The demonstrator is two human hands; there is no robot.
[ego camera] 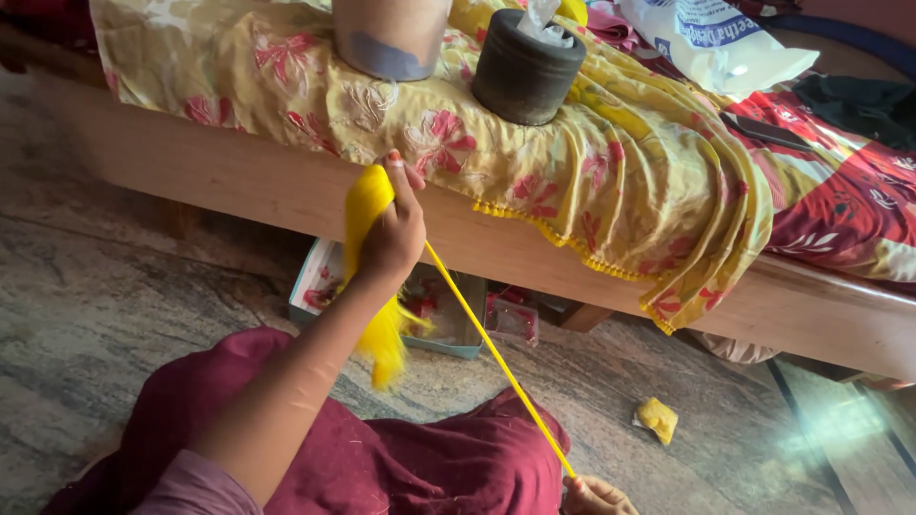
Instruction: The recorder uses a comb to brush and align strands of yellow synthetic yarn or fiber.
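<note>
While left hand (393,238) grips yellow bundle (366,205) near bed edge (286,191), right hand (596,496) pinches taut yellow strand (496,358) low over maroon lap (429,458).

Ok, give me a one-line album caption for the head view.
Left hand grips a yellow fibre bundle, a yellow strand stretched to the right hand, beside a bed.

So the bed (286,186) runs across the back, with a draped cloth (592,162) hanging over its edge. On the cloth sit two pots: one (389,38) left, the other (525,76) just right of it. A bag (711,43) lies further right. Under the bed there's a box (448,329), and a small lump (656,420) lies on the floor (95,315) to the right.
</note>
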